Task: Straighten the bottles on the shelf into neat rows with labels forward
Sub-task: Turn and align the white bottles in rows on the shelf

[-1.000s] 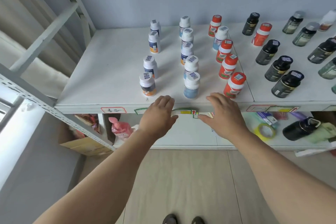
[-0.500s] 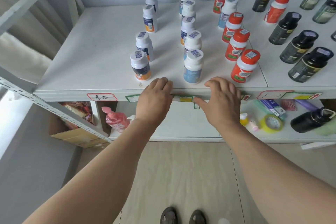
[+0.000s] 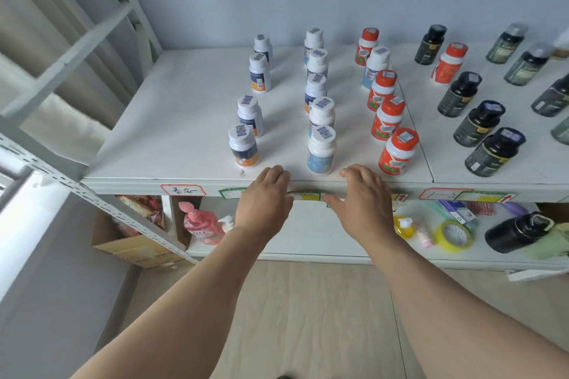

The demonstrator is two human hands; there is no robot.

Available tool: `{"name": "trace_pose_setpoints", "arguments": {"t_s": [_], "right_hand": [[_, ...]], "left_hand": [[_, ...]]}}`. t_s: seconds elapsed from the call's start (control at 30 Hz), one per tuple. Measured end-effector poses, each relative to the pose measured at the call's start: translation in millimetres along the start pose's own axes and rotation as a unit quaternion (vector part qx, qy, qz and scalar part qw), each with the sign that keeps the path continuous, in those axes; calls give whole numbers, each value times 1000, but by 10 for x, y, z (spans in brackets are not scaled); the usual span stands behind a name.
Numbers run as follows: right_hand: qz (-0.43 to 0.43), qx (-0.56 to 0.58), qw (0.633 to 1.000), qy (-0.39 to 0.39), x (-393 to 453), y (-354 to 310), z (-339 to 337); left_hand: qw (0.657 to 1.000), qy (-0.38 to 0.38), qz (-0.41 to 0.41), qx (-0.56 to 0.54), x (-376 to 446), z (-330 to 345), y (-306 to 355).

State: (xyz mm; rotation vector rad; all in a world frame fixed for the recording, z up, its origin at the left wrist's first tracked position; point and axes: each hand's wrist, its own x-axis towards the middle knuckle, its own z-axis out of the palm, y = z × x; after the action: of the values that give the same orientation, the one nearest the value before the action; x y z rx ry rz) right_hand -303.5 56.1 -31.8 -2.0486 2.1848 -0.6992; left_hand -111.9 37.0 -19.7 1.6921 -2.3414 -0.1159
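Upright bottles stand in rows on the white shelf (image 3: 184,120). A left row of white bottles with dark-and-orange labels ends in a front bottle (image 3: 244,147). A middle row of white bottles ends in one with a light blue label (image 3: 320,151). A row of orange-capped bottles ends at the front bottle (image 3: 398,152). Black bottles (image 3: 494,152) stand further right. My left hand (image 3: 265,201) and my right hand (image 3: 365,203) hover at the shelf's front edge on either side of the blue-label bottle. The fingers are relaxed and hold nothing.
The lower shelf holds a pink pump bottle (image 3: 201,224), a yellow tape roll (image 3: 454,235), a black flask (image 3: 517,232) and small items. A cardboard box (image 3: 135,249) sits at the lower left. Slanted metal shelf struts (image 3: 61,181) run along the left. A wall backs the shelf.
The view has tilted up a little, so the shelf sits lower in the frame. Both hands stay at the front edge with little movement.
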Motion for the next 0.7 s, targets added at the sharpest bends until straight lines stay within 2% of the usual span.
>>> {"name": "trace_pose_setpoints", "arguments": {"t_s": [0.13,0.2,0.33,0.5,0.7], "right_hand": [[29,94,995,1,92,-135,-387],[41,146,988,0,199,-220,-573],[49,214,974,-53,482,-383,-803],[43,211,967,-134,771,-487,-744],[48,178,973,-140,824,-488,-707]], "left_hand": [[994,-62,-59,-71,-17,-168,149],[988,-61,-85,-117,18,-222,220],[970,-55,-120,-202,134,-273,308],[956,-76,-133,-249,316,-229,280],[919,-87,-129,-363,438,-236,246]]}}
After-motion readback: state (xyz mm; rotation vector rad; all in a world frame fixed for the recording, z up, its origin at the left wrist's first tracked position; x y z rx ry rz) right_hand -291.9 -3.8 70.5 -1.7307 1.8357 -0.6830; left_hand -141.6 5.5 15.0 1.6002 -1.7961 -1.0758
